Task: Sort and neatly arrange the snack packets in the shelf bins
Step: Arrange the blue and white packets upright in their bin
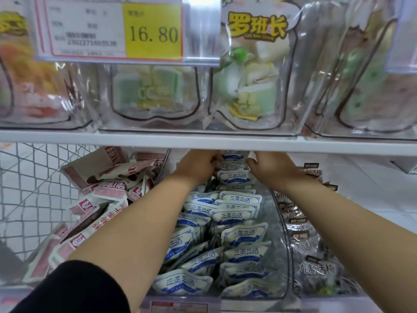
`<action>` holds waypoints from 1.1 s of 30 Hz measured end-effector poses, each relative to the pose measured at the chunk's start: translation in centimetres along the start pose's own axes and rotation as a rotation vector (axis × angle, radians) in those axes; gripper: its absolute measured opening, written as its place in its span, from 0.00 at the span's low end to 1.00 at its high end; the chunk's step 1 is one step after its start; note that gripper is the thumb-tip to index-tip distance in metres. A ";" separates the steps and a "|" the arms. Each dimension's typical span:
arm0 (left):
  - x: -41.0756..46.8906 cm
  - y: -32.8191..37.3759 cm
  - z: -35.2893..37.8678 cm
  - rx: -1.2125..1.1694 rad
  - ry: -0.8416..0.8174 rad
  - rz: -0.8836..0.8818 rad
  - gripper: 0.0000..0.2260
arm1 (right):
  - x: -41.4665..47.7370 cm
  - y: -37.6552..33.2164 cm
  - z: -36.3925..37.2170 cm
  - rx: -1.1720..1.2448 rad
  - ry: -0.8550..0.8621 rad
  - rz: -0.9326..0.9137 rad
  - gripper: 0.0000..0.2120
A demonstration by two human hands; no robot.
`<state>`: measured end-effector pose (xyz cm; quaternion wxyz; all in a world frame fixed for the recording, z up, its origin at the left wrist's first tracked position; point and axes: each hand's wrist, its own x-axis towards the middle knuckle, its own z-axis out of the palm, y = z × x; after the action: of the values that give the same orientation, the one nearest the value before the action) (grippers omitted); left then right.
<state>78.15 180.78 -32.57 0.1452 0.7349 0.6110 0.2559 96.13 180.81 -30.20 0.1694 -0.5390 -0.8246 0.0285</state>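
Nearest: a black sleeve is covering the left upper arm; both forearms are reaching forward, bare, into the lower shelf.

Middle clear bin: the blue-and-white packets are filling it, standing on edge in two rough rows, with some near the front leaning and lying flat.

Left bin: pink-and-white packets are lying heaped at all angles. Wire mesh is showing beside them on the left.

Right bin: dark packets with pale lettering are lying stacked.

Back of the middle bin: the left hand is gripping the rearmost blue-and-white packets, fingers curled round their left edge. The right hand is meeting the same packets from the right, its thumb touching them; its fingers are running under the shelf board, so I cannot tell whether it is clamped on them.

Above: clear bins are holding bags of green and yellow sweets. A yellow price tag reading 16.80 is hanging in front.
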 end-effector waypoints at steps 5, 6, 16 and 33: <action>-0.3 0.1 0.0 -0.047 0.039 -0.070 0.09 | -0.5 -0.2 -0.7 0.027 0.009 -0.042 0.14; -0.4 0.3 0.0 -0.053 0.018 -0.054 0.09 | -0.4 -0.1 -0.7 0.019 -0.027 -0.064 0.14; -2.1 1.6 -3.1 -0.021 -0.032 -0.183 0.14 | -2.0 0.1 -1.7 0.251 -0.250 0.001 0.17; -1.9 5.0 1.5 0.585 -0.537 -0.068 0.27 | -6.7 0.3 -3.0 0.182 -0.207 -0.095 0.16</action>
<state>82.86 178.06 -31.50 0.0926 0.7654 0.6223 -0.1350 99.77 174.56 -29.14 0.1328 -0.4758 -0.8563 0.1508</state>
